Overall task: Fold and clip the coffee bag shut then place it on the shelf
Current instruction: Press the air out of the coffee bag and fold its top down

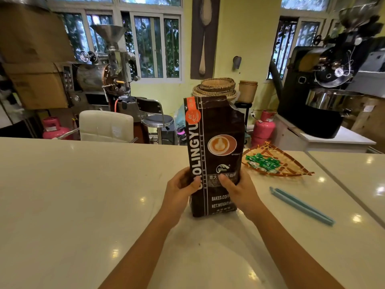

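Observation:
A tall dark brown coffee bag (216,130) with a latte picture stands upright on the white counter (83,184). Its top is open and unfolded, with a torn right corner. My left hand (180,187) grips its lower left side. My right hand (237,187) grips its lower right side, thumb across the front. A long light-blue sealing clip (302,206) lies flat on the counter to the right of the bag, apart from both hands. No shelf is recognisable in view.
A woven fan-shaped tray (291,165) with green wrapped sweets sits just right of the bag. Behind the counter are a white chair (106,125), a stool (157,119), pink gas cylinders (263,128), stacked baskets (216,87) and two coffee roasters (100,74).

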